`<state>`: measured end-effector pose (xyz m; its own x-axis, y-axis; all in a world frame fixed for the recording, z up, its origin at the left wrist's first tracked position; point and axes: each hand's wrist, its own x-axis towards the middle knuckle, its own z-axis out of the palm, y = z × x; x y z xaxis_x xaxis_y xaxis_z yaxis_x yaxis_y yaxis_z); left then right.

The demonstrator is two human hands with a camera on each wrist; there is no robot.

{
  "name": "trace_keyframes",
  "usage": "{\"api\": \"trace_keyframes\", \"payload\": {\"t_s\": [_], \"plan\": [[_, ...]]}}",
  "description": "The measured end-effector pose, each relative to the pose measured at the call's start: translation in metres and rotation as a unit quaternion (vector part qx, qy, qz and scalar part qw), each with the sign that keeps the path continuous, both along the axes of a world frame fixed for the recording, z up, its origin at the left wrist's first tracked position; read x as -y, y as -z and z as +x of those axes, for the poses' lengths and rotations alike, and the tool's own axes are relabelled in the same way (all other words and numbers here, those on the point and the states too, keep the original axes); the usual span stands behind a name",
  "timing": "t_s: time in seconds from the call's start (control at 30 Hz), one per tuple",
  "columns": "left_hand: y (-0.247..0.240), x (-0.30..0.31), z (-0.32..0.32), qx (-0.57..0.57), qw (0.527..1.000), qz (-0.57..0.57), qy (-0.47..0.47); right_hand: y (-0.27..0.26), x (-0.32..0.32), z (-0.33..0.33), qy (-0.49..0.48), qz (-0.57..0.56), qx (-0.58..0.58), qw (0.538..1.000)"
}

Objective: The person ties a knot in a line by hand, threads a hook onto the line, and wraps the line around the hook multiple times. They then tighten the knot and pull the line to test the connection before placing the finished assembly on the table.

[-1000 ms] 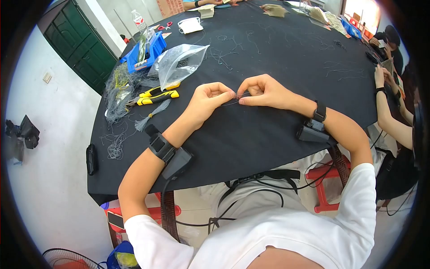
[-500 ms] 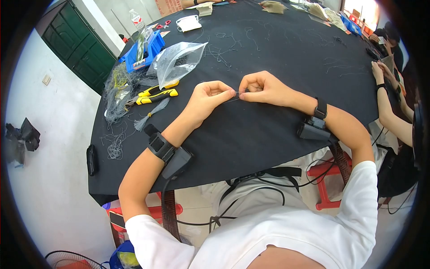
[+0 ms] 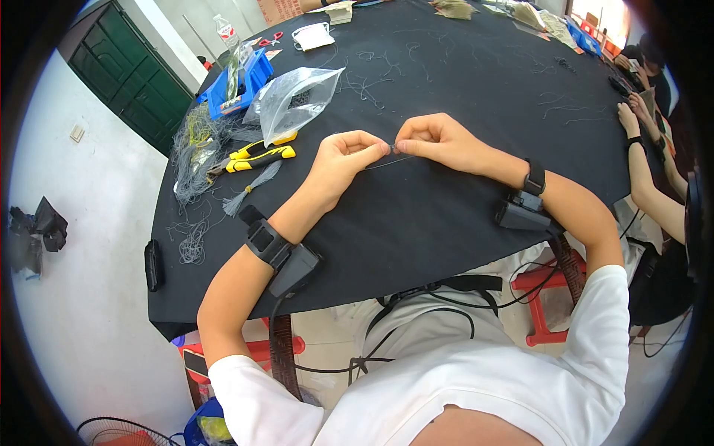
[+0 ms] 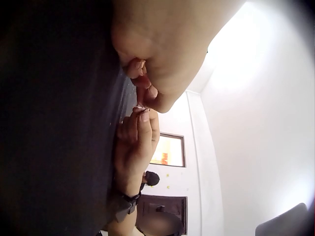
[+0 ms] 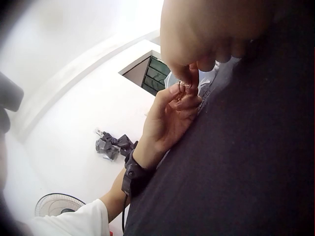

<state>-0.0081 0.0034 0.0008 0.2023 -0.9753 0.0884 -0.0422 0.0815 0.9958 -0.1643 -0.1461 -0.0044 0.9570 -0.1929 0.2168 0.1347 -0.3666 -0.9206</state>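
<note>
My left hand (image 3: 345, 162) pinches a thin grey line (image 3: 388, 163) between thumb and forefinger. Facing it, my right hand (image 3: 444, 144) pinches the same line, its fingertips a small gap away. A stretch of the line slants just below both thumbs. In the right wrist view the left hand (image 5: 170, 118) shows a tiny dark curved piece at its fingertips; I cannot tell what it is. The left wrist view has the right hand (image 4: 135, 142) close under the left fingertips, with the other fingers curled in. Both hands are over the black cloth (image 3: 416, 230).
Left of the hands lie yellow-black pliers (image 3: 260, 159), a tied grey line bundle (image 3: 253, 187) and a tangled heap of line (image 3: 195, 160). Behind them are a clear plastic bag (image 3: 297, 100) and a blue bin (image 3: 256, 74). Another person's arms (image 3: 641, 145) work at the right edge.
Both hands have shifted slightly away from the body, still pinching. The right thumb has come up against its forefinger, and the slanting line shows longer below the fingers.
</note>
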Motion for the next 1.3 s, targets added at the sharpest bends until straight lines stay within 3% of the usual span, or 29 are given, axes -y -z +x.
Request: {"api": "trace_keyframes", "payload": {"t_s": [0.3, 0.4, 0.6, 0.9, 1.2, 1.3], "plan": [[-0.001, 0.0, 0.001, -0.045, 0.999, 0.003, -0.013, 0.001, -0.001, 0.001, -0.012, 0.016, 0.018, 1.0], [0.0, 0.001, 0.0, -0.045, 0.999, 0.006, -0.02, -0.001, -0.002, -0.001, -0.037, -0.064, 0.009, 0.997], [0.0, 0.002, -0.002, -0.032, 0.999, 0.014, -0.04, -0.005, -0.007, -0.002, -0.04, -0.096, 0.007, 0.995], [0.0, 0.004, -0.005, -0.026, 0.997, 0.018, -0.066, -0.016, -0.013, -0.004, 0.028, -0.179, -0.068, 0.981], [-0.002, 0.002, -0.006, -0.024, 0.996, 0.031, -0.085, -0.009, -0.006, -0.004, 0.009, -0.129, 0.022, 0.991], [0.0, 0.004, -0.004, -0.019, 0.996, 0.021, -0.085, -0.015, -0.009, -0.007, 0.003, -0.143, -0.014, 0.99]]}}
